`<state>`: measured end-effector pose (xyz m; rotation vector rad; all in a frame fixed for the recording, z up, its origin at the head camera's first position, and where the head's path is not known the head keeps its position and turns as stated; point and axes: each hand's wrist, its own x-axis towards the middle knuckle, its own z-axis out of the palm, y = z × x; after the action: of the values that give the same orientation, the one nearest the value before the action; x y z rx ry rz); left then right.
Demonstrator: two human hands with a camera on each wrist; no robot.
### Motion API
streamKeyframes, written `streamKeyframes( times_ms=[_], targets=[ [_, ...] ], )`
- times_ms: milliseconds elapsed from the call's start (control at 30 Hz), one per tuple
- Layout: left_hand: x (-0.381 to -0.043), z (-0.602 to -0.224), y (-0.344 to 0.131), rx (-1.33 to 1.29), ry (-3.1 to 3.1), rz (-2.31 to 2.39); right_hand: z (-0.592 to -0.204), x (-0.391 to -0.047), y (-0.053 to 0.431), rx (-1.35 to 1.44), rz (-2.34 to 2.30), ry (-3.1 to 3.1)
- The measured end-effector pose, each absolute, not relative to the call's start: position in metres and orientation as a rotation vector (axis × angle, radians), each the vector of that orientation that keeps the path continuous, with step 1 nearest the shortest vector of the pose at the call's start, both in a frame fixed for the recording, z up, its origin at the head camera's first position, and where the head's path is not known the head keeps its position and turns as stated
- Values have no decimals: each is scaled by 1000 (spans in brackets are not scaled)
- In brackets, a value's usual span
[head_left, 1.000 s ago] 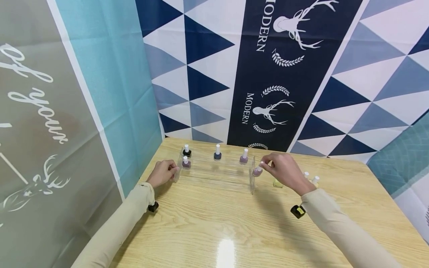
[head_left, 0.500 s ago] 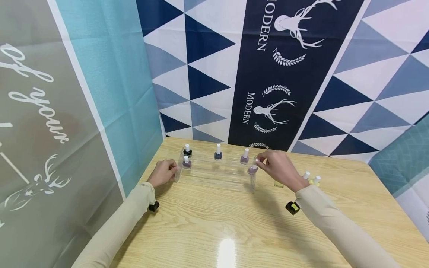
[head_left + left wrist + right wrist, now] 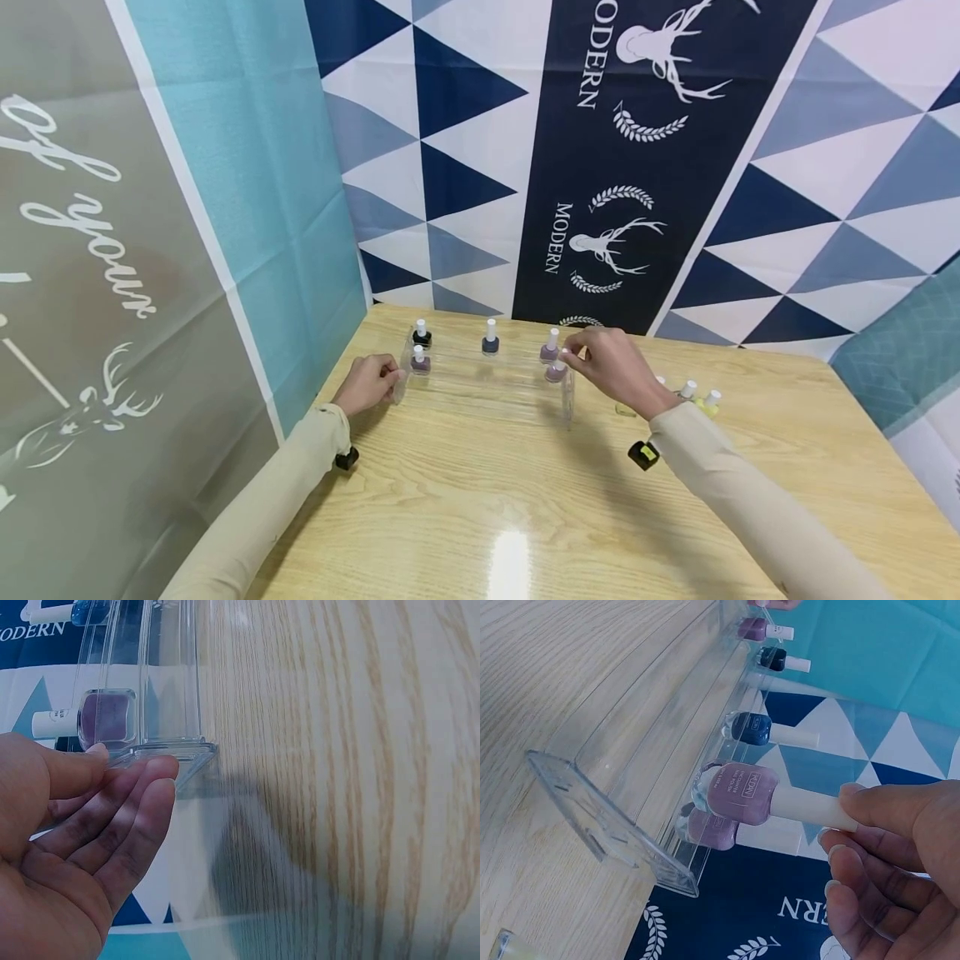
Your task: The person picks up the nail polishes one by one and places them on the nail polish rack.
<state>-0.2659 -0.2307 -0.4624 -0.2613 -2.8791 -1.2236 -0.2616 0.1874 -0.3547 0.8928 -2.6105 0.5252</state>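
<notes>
A clear stepped nail polish rack (image 3: pixel 567 403) stands on the table. My left hand (image 3: pixel 367 383) pinches its left end panel between thumb and fingers; the left wrist view shows the hand (image 3: pixel 97 825) at the panel's edge (image 3: pixel 199 757). My right hand (image 3: pixel 900 855) pinches the white cap of a mauve nail polish bottle (image 3: pixel 742 796), held over the rack's right end. Just behind it, a similar mauve bottle (image 3: pixel 711 831) sits on the back step. Also on the rack are a dark blue bottle (image 3: pixel 491 343), a black bottle (image 3: pixel 422 337) and a purple bottle (image 3: pixel 420 363).
To the right of the rack, several more bottles, among them a yellow one (image 3: pixel 707 406), stand on the wooden table (image 3: pixel 465 492), partly hidden by the right forearm. A patterned cloth (image 3: pixel 465 167) hangs behind the table, another cloth (image 3: pixel 300 208) on the left.
My right hand has carried the mauve bottle leftward, from outside the right end panel to over the rack. The left hand keeps its hold on the left end.
</notes>
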Motion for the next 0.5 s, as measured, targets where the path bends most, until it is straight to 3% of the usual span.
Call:
streamKeyframes(
  times_ms=[500],
  targets=[
    [-265,-462,-230,-260,-2890,-1209,-359,-269,170,896,541,-2612]
  ],
)
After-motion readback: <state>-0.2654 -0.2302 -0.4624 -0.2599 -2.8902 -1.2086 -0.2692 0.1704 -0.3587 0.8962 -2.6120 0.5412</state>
